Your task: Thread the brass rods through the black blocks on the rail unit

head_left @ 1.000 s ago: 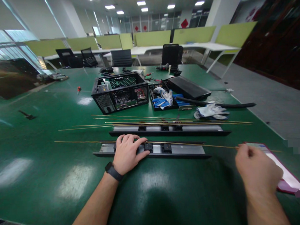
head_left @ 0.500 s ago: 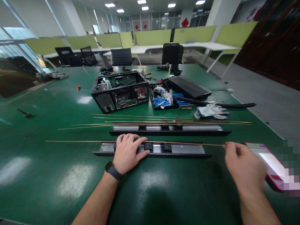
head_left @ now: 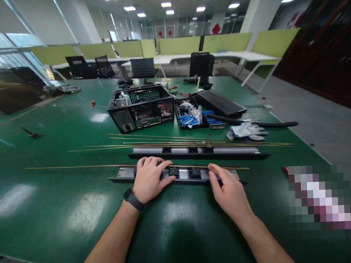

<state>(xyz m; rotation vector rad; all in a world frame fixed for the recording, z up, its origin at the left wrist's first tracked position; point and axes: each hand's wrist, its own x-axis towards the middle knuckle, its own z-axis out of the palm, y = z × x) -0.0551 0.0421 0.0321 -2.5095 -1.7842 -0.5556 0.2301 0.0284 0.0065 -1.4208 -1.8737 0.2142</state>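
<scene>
A thin brass rod (head_left: 79,167) lies along the green table (head_left: 66,216), its free end well out to the left of the left hand (head_left: 150,179); it runs rightwards to the knuckles of that hand and disappears under the fingers.

The left hand is spread open, palm down, pressed flat on the near rail (head_left: 123,174); its fingers drape over the rail's far edge and the thumb points right towards a small black block (head_left: 174,171) set in the rail; a dark watch (head_left: 132,199) sits on the wrist. Beyond this hand, just past the fingertips, lies a second rail (head_left: 239,149), parallel to the first; a bundle of rods (head_left: 164,140) rests along its far side; further off stands an open computer case (head_left: 140,106).

The brass rod comes out again to the right of the left hand, crosses the top of the near rail and reaches the right hand (head_left: 227,189); this hand is stretched forward with the fingers nearly straight and close together, the fingertips (head_left: 211,168) on the rod above the rail's right part; whether thumb and forefinger pinch the rod cannot be told; the rod's other end pokes out just to the right of the fingers.

Beyond the right hand sit a black tray of blue gloves (head_left: 189,119), a flat black panel (head_left: 220,103) and, further right, a pair of white gloves (head_left: 246,131) beside a black hose (head_left: 276,124).
</scene>
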